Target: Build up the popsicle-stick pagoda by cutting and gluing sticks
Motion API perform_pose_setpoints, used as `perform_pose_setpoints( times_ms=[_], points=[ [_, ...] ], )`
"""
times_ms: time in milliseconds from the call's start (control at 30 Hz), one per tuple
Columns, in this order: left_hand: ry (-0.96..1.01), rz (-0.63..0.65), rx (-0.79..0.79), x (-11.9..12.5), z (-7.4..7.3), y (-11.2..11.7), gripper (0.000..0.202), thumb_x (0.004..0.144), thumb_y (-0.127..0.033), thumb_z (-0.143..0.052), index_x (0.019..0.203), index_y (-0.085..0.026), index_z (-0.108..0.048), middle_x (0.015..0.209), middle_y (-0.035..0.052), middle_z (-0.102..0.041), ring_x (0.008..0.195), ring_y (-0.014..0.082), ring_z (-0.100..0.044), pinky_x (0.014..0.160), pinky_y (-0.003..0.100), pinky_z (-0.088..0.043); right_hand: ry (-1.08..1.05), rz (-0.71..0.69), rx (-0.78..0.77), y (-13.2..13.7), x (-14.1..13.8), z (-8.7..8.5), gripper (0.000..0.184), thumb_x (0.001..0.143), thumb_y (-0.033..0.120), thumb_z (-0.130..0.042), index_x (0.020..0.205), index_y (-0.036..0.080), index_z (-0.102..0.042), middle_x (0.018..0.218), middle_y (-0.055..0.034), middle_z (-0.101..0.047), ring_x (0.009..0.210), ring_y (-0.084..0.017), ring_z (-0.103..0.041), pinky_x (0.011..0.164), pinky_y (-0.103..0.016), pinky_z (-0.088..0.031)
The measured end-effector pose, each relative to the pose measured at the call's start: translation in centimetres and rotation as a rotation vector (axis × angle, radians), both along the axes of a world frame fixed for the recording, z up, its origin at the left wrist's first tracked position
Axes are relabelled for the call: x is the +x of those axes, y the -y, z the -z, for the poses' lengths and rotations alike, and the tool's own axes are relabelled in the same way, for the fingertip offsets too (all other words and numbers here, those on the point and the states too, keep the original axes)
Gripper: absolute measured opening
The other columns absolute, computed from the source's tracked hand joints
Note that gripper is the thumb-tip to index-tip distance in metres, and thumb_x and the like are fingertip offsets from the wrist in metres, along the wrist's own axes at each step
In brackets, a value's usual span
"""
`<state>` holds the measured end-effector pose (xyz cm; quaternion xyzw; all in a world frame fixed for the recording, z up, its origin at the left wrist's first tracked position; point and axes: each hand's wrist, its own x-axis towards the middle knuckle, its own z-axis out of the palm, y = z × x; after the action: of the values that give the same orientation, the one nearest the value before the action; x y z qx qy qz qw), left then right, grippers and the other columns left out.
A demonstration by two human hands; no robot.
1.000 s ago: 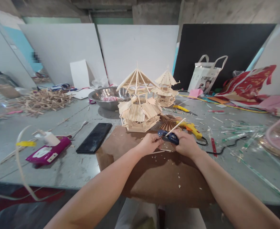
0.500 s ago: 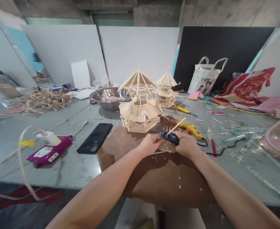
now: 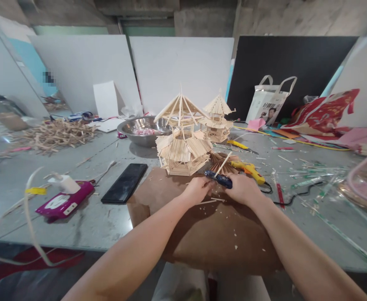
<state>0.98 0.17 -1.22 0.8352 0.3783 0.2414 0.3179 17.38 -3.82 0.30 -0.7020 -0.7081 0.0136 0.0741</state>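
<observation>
The right hand (image 3: pixel 244 189) grips a blue hand tool (image 3: pixel 223 180), a wooden stick (image 3: pixel 223 164) across it; what the left hand (image 3: pixel 197 190), fingers narrowed, holds I cannot tell

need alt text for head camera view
A person's right hand holds a blue tool, the left hand close to it, a pale stick slanting up between them, over a brown sheet; a wooden pavilion model stands behind.
</observation>
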Motion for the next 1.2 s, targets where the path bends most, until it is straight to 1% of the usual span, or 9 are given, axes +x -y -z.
perform_pose_setpoints(
  times_ms=[100, 200, 267, 500, 600, 700, 900, 1033, 1200],
  points=[
    [-0.069, -0.021, 0.009, 0.0, 0.2, -0.2, 0.028, 0.077, -0.028, -0.037, 0.066, -0.013, -0.059, 0.056, 0.0012, -0.059, 0.052, 0.0106, -0.050, 0.053, 0.020, -0.036, -0.034, 0.006, -0.100, -0.6, 0.1, -0.4, 0.061, 0.067, 0.066, -0.029, 0.096, 0.020, -0.057, 0.091, -0.0118, -0.062, 0.085, -0.028, -0.056, 0.065, -0.035, -0.041],
    [-0.128, -0.054, 0.032, 0.2, 0.4, -0.3, 0.027, 0.075, -0.026, -0.039, 0.061, -0.014, -0.059, 0.054, 0.0014, -0.059, 0.052, 0.0109, -0.050, 0.053, 0.020, -0.036, -0.060, 0.002, -0.184, -1.3, 0.3, -0.6, 0.078, 0.069, 0.069, -0.009, 0.093, 0.015, -0.059, 0.094, -0.0169, -0.060, 0.090, -0.029, -0.055, 0.069, -0.036, -0.040],
    [-0.178, -0.077, 0.052, 0.5, 0.6, -0.5, 0.027, 0.075, -0.025, -0.040, 0.060, -0.014, -0.060, 0.053, 0.0022, -0.058, 0.053, 0.0117, -0.051, 0.054, 0.021, -0.037, -0.066, -0.008, -0.231, -1.7, 0.3, -0.5, 0.084, 0.070, 0.068, -0.003, 0.089, 0.012, -0.061, 0.093, -0.0192, -0.060, 0.090, -0.030, -0.055, 0.070, -0.037, -0.040],
    [-0.291, -0.196, 0.079, 1.5, 0.9, -0.8, 0.030, 0.075, -0.026, -0.037, 0.071, -0.012, -0.063, 0.063, 0.0093, -0.062, 0.061, 0.0166, -0.056, 0.060, 0.026, -0.040, -0.087, -0.026, -0.256, -3.1, 0.2, 0.0, 0.088, 0.070, 0.068, -0.003, 0.092, 0.005, -0.061, 0.097, -0.0235, -0.058, 0.092, -0.029, -0.054, 0.071, -0.035, -0.040],
    [-0.303, -0.212, 0.036, 1.6, 0.8, -1.0, 0.030, 0.075, -0.026, -0.037, 0.072, -0.012, -0.063, 0.063, 0.0101, -0.062, 0.061, 0.0166, -0.056, 0.062, 0.027, -0.041, -0.114, -0.009, -0.297, -3.5, 0.0, 0.0, 0.086, 0.071, 0.067, -0.004, 0.092, 0.006, -0.061, 0.088, -0.0214, -0.061, 0.073, -0.024, -0.061, 0.064, -0.033, -0.042],
    [-0.299, -0.211, 0.019, 1.6, 0.9, -1.2, 0.029, 0.075, -0.026, -0.038, 0.072, -0.012, -0.063, 0.064, 0.0101, -0.062, 0.063, 0.0165, -0.057, 0.063, 0.026, -0.041, -0.134, 0.006, -0.345, -3.6, -0.3, -0.4, 0.087, 0.070, 0.068, -0.003, 0.090, 0.007, -0.061, 0.078, -0.0189, -0.063, 0.051, -0.019, -0.059, 0.056, -0.031, -0.042],
    [-0.301, -0.215, 0.024, 1.6, 1.1, -1.4, 0.028, 0.075, -0.024, -0.037, 0.068, -0.012, -0.062, 0.063, 0.0099, -0.061, 0.062, 0.0162, -0.057, 0.064, 0.027, -0.042, -0.156, -0.001, -0.411, -3.2, -0.7, -1.3, 0.092, 0.068, 0.068, 0.002, 0.084, 0.005, -0.062, 0.062, -0.0158, -0.062, 0.042, -0.018, -0.056, 0.056, -0.032, -0.043],
    [-0.295, -0.215, 0.028, 1.6, 1.1, -1.5, 0.029, 0.074, -0.025, -0.038, 0.068, -0.012, -0.062, 0.062, 0.0097, -0.061, 0.060, 0.0160, -0.056, 0.062, 0.026, -0.042, -0.143, 0.002, -0.393, -3.4, -0.6, -1.1, 0.093, 0.068, 0.069, 0.001, 0.082, 0.002, -0.062, 0.063, -0.0185, -0.062, 0.051, -0.021, -0.059, 0.062, -0.032, -0.042],
    [-0.285, -0.216, 0.000, 1.6, 1.3, -1.6, 0.028, 0.074, -0.025, -0.038, 0.068, -0.012, -0.062, 0.059, 0.0089, -0.060, 0.059, 0.0153, -0.056, 0.060, 0.025, -0.041, -0.144, 0.013, -0.293, -3.6, -0.4, -0.2, 0.084, 0.070, 0.068, -0.005, 0.091, 0.008, -0.061, 0.089, -0.0191, -0.061, 0.083, -0.024, -0.059, 0.072, -0.032, -0.040]
  ],
)
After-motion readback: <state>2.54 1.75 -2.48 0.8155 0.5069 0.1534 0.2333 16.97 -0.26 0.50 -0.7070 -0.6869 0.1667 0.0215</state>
